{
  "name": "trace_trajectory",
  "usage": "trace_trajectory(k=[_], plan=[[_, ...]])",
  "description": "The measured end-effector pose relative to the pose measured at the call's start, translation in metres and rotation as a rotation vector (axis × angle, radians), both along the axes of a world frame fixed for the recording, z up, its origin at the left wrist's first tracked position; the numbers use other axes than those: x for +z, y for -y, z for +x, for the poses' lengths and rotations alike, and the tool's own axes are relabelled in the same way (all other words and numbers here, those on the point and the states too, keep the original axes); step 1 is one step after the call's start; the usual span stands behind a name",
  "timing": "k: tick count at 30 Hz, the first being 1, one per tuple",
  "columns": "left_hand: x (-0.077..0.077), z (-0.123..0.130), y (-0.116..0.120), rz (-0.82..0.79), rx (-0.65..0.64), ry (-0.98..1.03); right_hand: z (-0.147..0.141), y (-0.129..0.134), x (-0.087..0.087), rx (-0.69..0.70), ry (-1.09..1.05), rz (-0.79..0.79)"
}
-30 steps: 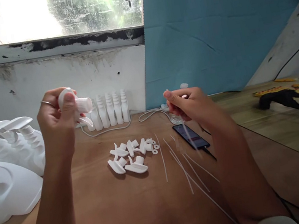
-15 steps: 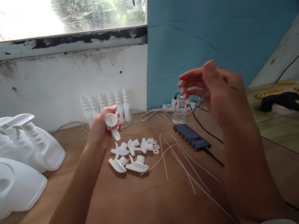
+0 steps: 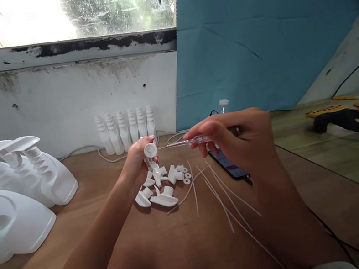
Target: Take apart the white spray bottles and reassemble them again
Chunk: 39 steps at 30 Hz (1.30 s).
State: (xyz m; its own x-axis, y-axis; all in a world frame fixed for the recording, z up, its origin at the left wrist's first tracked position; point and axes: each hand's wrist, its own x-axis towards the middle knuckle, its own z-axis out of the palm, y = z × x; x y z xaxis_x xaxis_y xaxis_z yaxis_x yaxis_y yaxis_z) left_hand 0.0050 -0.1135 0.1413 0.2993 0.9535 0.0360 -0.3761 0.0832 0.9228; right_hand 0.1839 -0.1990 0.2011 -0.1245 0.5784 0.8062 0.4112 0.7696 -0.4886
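Note:
My left hand (image 3: pixel 139 154) is closed around a white trigger spray head (image 3: pixel 151 150), its round cap opening turned toward me and its trigger hanging down. In my right hand (image 3: pixel 231 132) is a screwdriver with a clear handle (image 3: pixel 197 140). Its thin metal shaft points left, and the tip is close to the cap opening; I cannot tell whether they touch. Below my left hand lie several more white spray heads (image 3: pixel 165 198) on the wooden table (image 3: pixel 172 251). Small white washers (image 3: pixel 186 178) sit at the right of that pile.
Several thin white tubes (image 3: pixel 226 205) lie loose right of the spray heads. A phone (image 3: pixel 228 165) with a cable is partly behind my right hand, as is a clear bottle (image 3: pixel 224 104). Large white spray bottles (image 3: pixel 16 214) stand left; small white bottles (image 3: pixel 114 134) line the wall.
My right hand has come left and down, bringing the screwdriver tip close to the spray head. My left hand has shifted slightly right and down with the spray head.

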Motion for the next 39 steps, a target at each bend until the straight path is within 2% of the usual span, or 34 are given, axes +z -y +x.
trace_trajectory(k=[5, 8, 12, 15, 17, 22, 30, 32, 35, 39], plan=[[0.001, 0.001, 0.002, 0.027, 0.042, -0.015, -0.006, -0.005, -0.003, -0.079, 0.216, 0.05], [0.002, 0.004, 0.006, 0.07, 0.145, -0.032, -0.01, -0.004, -0.004, -0.1, 0.313, 0.034], [0.0, 0.01, 0.014, 0.211, 0.31, -0.008, -0.018, 0.0, -0.008, -0.137, 0.336, -0.062], [0.0, 0.012, 0.018, 0.299, 0.378, 0.006, -0.024, 0.002, -0.013, -0.159, 0.335, -0.021], [0.002, 0.011, 0.018, 0.295, 0.407, 0.037, -0.027, 0.0, -0.016, -0.139, 0.341, 0.013], [0.01, 0.0, 0.013, 0.161, 0.372, 0.095, -0.028, -0.008, -0.022, -0.025, 0.25, 0.015], [0.014, -0.006, 0.008, 0.131, 0.338, 0.14, -0.037, -0.018, -0.034, 0.017, 0.221, 0.205], [0.016, -0.007, 0.007, 0.106, 0.305, 0.18, -0.038, -0.02, -0.037, 0.055, 0.184, 0.212], [0.019, -0.009, 0.007, 0.058, 0.235, 0.265, -0.035, -0.022, -0.037, 0.142, 0.087, 0.114], [0.02, -0.01, 0.008, 0.054, 0.192, 0.229, -0.029, -0.022, -0.03, 0.24, -0.033, -0.149]])
